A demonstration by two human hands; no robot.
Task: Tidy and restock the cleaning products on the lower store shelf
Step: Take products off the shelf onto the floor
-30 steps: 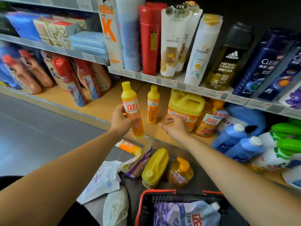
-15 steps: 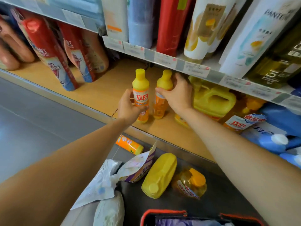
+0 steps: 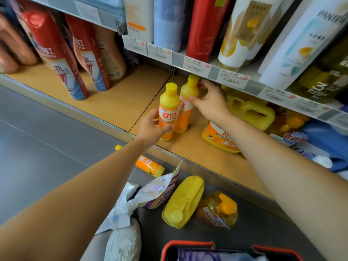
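Note:
Two slim yellow-and-orange dish soap bottles stand side by side on the wooden lower shelf (image 3: 203,159). My left hand (image 3: 150,129) grips the lower body of the front bottle (image 3: 168,108). My right hand (image 3: 211,102) holds the upper part of the rear bottle (image 3: 188,95), thumb on its shoulder and fingers near the cap. The rear bottle leans a little to the right. A big yellow jug (image 3: 250,113) with an orange label stands on the shelf right behind my right wrist.
On the grey floor lie another small orange bottle (image 3: 149,166), a refill pouch (image 3: 160,191), a yellow jug (image 3: 183,200) and a clear yellow pump bottle (image 3: 220,210). A red-rimmed basket (image 3: 188,243) sits at the bottom. Red spray cans (image 3: 52,51) stand left; price rail (image 3: 195,66) overhangs.
My left hand moved its bottle deeper onto the shelf beside the other one. My right hand left the shelf front and took hold of the rear bottle. My head came closer and lower.

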